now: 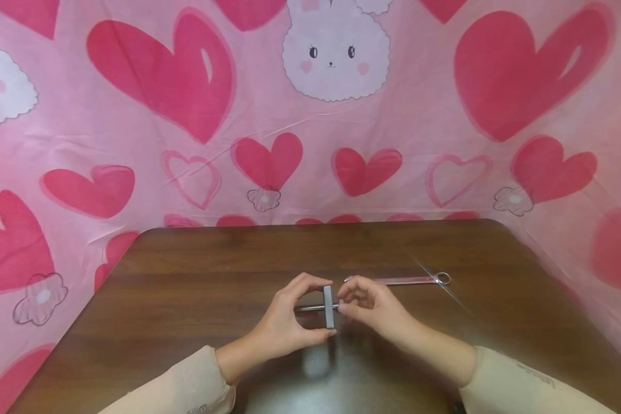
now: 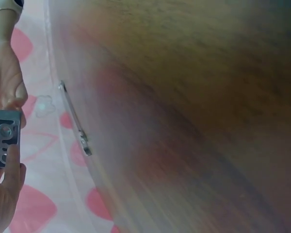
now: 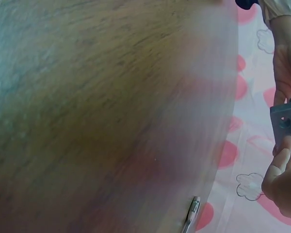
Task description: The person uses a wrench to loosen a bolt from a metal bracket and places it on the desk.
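In the head view my left hand [image 1: 284, 316] grips a grey metal block [image 1: 328, 307] at its top and bottom edges, between fingers and thumb. A thin metal bolt [image 1: 310, 309] runs through the block, and its shank sticks out on the left, inside the curve of that hand. My right hand [image 1: 378, 307] pinches the bolt's right end close against the block; the fingertips hide that end. The left wrist view shows the recessed face of the block [image 2: 6, 130] with round openings. A flatter face of the block [image 3: 283, 119] with a hole appears in the right wrist view.
A shiny combination wrench [image 1: 406, 281] lies on the brown wooden table [image 1: 212, 270] behind my right hand, its ring end to the right. A pink cloth [image 1: 310, 121] with hearts and bunny faces hangs behind and beside the table.
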`<action>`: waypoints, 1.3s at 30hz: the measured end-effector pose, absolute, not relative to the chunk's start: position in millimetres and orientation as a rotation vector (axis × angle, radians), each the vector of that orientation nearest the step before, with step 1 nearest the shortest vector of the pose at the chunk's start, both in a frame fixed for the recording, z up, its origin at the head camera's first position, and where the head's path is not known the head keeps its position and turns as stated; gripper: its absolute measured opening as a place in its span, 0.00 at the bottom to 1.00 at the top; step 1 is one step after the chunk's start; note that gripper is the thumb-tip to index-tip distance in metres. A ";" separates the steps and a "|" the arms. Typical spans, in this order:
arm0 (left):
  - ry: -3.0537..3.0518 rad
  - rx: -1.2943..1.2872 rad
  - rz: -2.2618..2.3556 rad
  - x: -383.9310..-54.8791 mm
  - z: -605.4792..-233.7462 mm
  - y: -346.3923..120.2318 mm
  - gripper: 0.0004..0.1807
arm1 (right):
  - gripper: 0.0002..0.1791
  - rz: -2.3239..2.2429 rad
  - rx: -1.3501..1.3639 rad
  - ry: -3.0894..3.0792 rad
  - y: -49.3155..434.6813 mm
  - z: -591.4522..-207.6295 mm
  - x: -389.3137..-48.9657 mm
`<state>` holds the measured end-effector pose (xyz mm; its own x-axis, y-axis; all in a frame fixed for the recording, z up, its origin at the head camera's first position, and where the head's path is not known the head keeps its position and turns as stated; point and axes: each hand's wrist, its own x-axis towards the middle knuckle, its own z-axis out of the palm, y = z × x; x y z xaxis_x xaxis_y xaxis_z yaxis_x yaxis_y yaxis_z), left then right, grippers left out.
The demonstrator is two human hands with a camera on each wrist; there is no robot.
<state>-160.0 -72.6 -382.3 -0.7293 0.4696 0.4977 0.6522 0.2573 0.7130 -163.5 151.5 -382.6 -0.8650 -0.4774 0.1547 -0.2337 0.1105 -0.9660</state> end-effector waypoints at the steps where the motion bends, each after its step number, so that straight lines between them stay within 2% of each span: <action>1: -2.338 -1.057 -1.465 -160.2 -382.6 -72.7 0.38 | 0.14 -1.837 -0.732 2.201 151.7 -382.8 -163.6; 7: -2.342 -1.049 -1.483 -161.3 -385.1 -73.4 0.37 | 0.14 -1.784 -0.811 2.250 152.9 -384.4 -166.9; 22: -2.333 -1.073 -1.496 -161.9 -384.8 -70.5 0.39 | 0.16 -1.823 -0.619 2.096 154.0 -382.8 -166.9; 32: -2.333 -1.057 -1.467 -161.8 -385.6 -73.1 0.37 | 0.17 -1.825 -0.791 2.221 151.1 -385.6 -165.5; 39: -2.358 -1.054 -1.456 -160.8 -384.0 -73.3 0.37 | 0.17 -1.791 -0.642 2.135 156.9 -383.9 -164.3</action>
<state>-160.8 -73.3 -384.0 -0.7337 0.4748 0.4860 0.6471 0.2705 0.7128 -164.3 156.9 -383.9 -0.8617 -0.5028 0.0679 -0.1542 0.1321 -0.9792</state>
